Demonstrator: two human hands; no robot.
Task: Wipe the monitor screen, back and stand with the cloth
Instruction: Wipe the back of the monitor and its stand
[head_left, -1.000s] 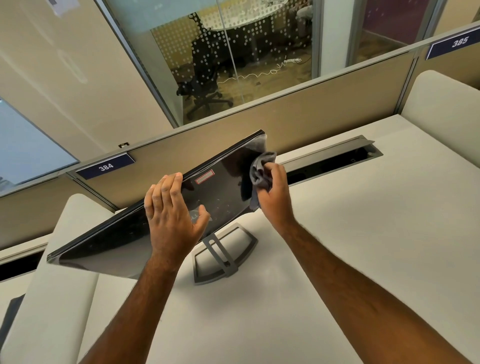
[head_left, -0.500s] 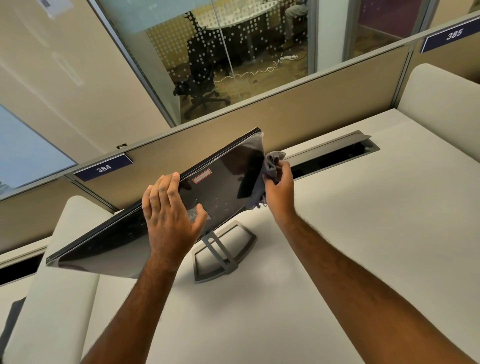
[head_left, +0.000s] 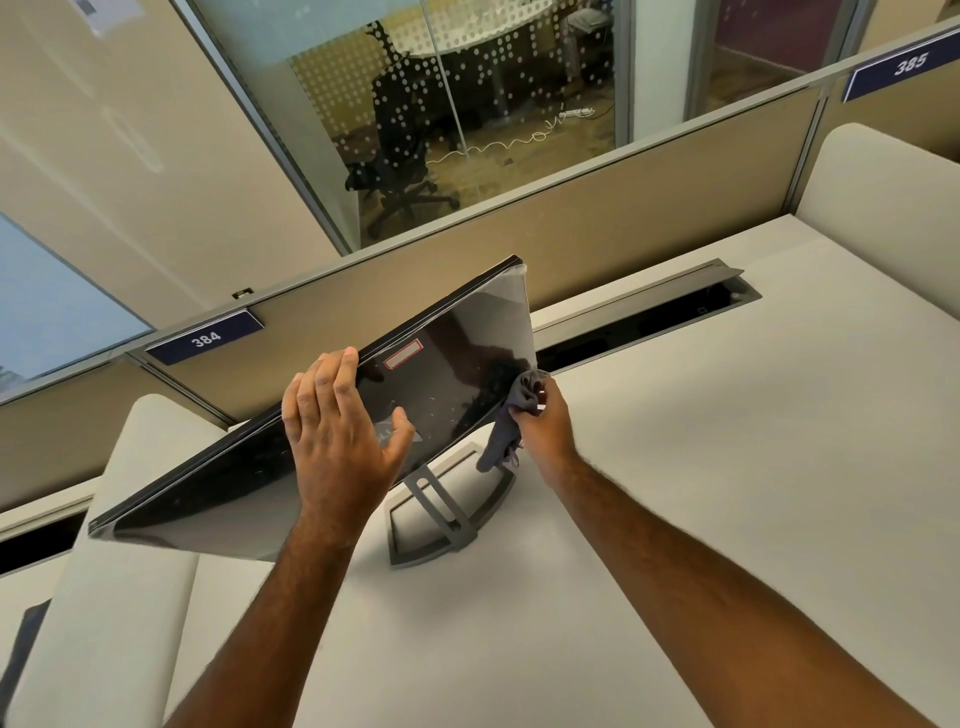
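While our left hand (head_left: 340, 441) grips top edge of tilted glossy black flat monitor (head_left: 322, 431) on white desk (head_left: 701, 467), fingers curled over, our right hand (head_left: 545, 421) pinches crumpled grey cloth (head_left: 506, 421) against lower right corner, above grey metal stand (head_left: 441, 512).

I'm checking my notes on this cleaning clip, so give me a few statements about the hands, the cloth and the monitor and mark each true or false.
1. The right hand grips a crumpled grey cloth. True.
2. The cloth is at the top left corner of the glossy black flat monitor. False: it is at the lower right edge.
3. The left hand holds the monitor's top edge, fingers over it. True.
4. The grey metal frame stand is lifted off the white desk. False: its base rests on the desk.
5. The blue partition sign above the monitor reads 385. False: it reads 384.
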